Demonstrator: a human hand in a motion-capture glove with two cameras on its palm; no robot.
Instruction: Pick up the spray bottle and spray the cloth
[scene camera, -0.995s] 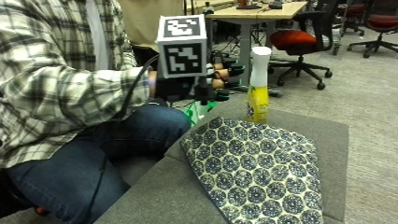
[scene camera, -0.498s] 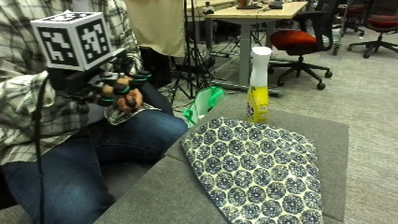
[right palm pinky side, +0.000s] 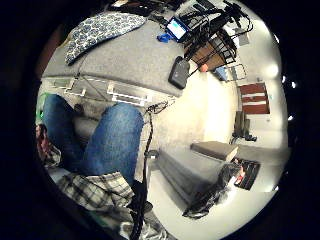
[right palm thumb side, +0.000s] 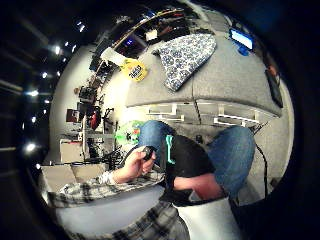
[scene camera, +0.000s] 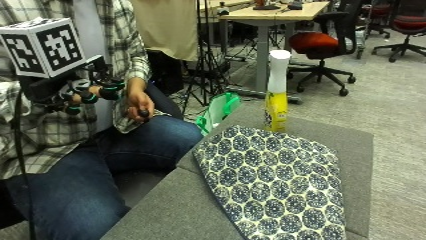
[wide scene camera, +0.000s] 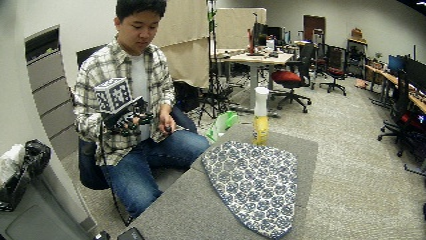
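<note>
The spray bottle (scene camera: 276, 92), white on top and yellow below, stands upright at the far edge of the grey table (scene camera: 346, 145). In front of it the blue-and-white patterned cloth (scene camera: 273, 180) lies spread flat. My gloved right hand (scene camera: 83, 92) hovers in front of the seated person's chest, well away from the table, fingers loosely curled and holding nothing. The wide outside view shows the same: hand (wide scene camera: 130, 120), bottle (wide scene camera: 260, 116), cloth (wide scene camera: 253, 180). From the thumb side palm view, the bottle (right palm thumb side: 134, 70) and cloth (right palm thumb side: 185, 52) are far off.
The person's bare left hand (scene camera: 138, 102) rests on the thigh and pinches a small black thing. A green bag (scene camera: 218, 110) sits beside the table. A flat black device (right palm pinky side: 178, 72) lies at the table's other end. Behind stand a desk (scene camera: 273, 10) and a red-seated chair (scene camera: 319, 42).
My right hand has pulled back from near the bottle's side of the table to the person's chest. Bottle and cloth have not moved.
</note>
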